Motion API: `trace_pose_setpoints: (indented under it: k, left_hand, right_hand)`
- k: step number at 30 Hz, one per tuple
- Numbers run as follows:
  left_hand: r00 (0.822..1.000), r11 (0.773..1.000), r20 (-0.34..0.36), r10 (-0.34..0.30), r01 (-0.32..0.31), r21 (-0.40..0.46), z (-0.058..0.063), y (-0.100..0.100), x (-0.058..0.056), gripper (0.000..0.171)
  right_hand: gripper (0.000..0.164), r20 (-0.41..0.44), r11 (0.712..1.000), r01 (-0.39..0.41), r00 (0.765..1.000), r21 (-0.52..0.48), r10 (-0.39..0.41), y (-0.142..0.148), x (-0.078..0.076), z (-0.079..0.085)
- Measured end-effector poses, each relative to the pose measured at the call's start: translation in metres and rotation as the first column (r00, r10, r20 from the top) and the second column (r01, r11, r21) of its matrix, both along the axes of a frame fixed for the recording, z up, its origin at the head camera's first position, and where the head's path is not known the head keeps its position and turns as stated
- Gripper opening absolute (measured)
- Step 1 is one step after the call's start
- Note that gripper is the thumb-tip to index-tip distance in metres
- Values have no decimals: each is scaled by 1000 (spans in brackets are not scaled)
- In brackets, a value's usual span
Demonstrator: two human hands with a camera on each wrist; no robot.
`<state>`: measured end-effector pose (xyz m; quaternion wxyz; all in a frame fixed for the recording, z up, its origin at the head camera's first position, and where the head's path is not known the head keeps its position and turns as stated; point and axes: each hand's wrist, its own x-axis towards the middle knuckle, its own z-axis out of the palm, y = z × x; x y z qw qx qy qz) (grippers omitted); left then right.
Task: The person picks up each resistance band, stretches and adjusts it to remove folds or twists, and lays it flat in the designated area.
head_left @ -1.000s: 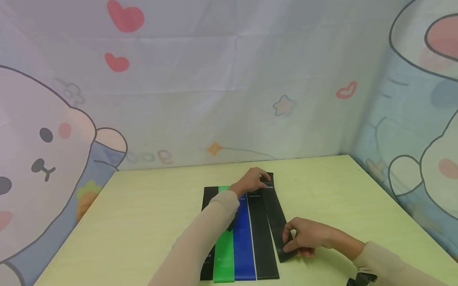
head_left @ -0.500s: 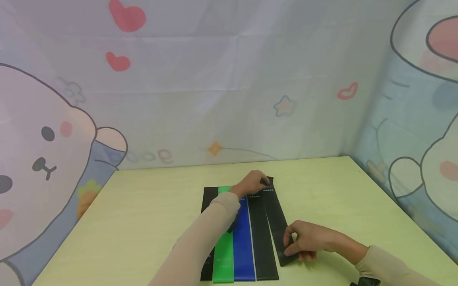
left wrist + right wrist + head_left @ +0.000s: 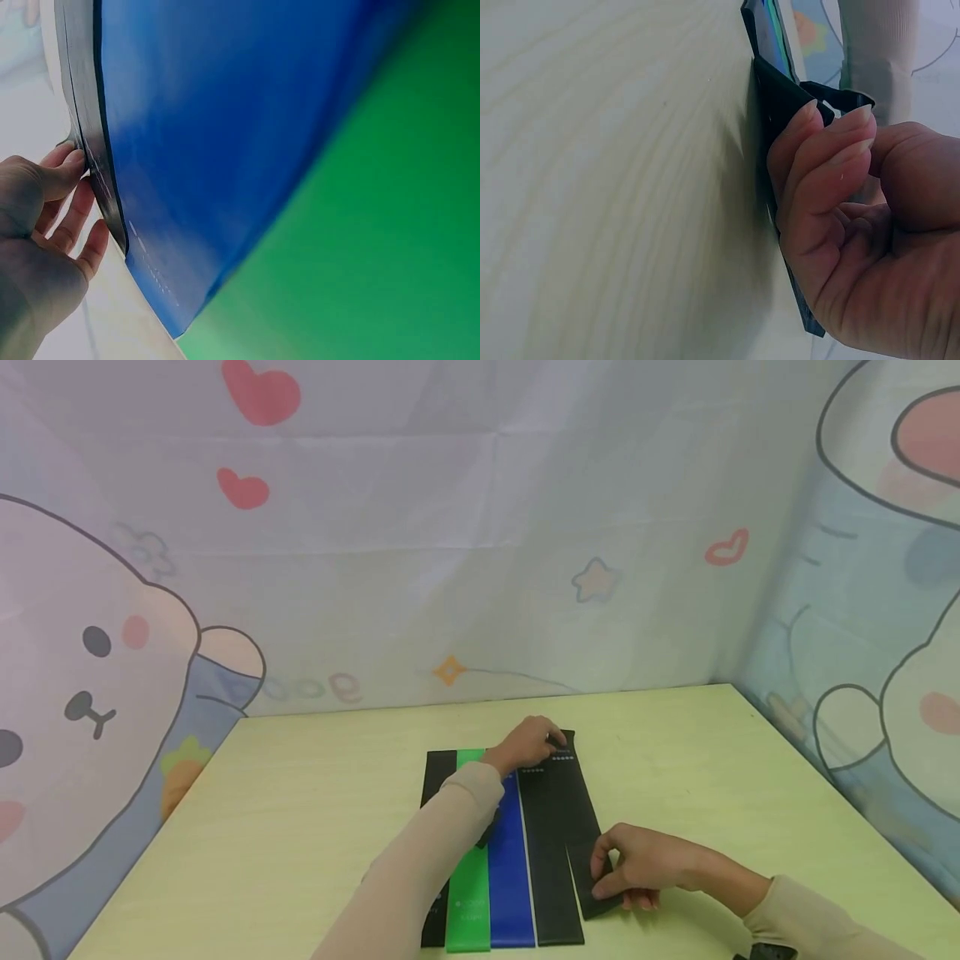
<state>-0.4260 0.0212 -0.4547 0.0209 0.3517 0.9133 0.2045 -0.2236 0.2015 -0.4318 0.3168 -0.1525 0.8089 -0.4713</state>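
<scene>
Side by side on the table lie several flat resistance bands: a black band (image 3: 438, 770) at the left, a green one (image 3: 468, 918), a blue one (image 3: 512, 893), then another black band (image 3: 553, 893). The rightmost black band (image 3: 576, 802) slants, its far part against its black neighbour and its near end apart from it. My left hand (image 3: 525, 745) pinches that band at its far end; thumb and fingertips show in the left wrist view. At the near end, my right hand (image 3: 651, 864) holds the same band between thumb and curled fingers. My left forearm hides parts of the left black and green bands.
The pale yellow table (image 3: 315, 827) reaches back to a cloth backdrop (image 3: 375, 593) printed with hearts and cartoon animals. More such cloth (image 3: 885, 610) stands along the right side. Dark straps sit at both wrists.
The rightmost black band has come slightly toward me at both ends. Its upper part has shifted left, closing the gap to the neighbouring black band there. Both hands keep their hold.
</scene>
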Motion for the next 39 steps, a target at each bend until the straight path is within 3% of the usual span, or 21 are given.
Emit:
trace_pose_setpoints:
  k: [18,39]
  left_hand:
    - [1000,1000,2,-2,2,5,4,-1,2,26]
    - [999,1000,-30,-24,24,1,4,-1,-6,28]
  right_hand:
    - [20,10,1000,4,1000,-3,-4,-3,2,0]
    - [21,9,1000,14,1000,12,-14,-2,7,-3]
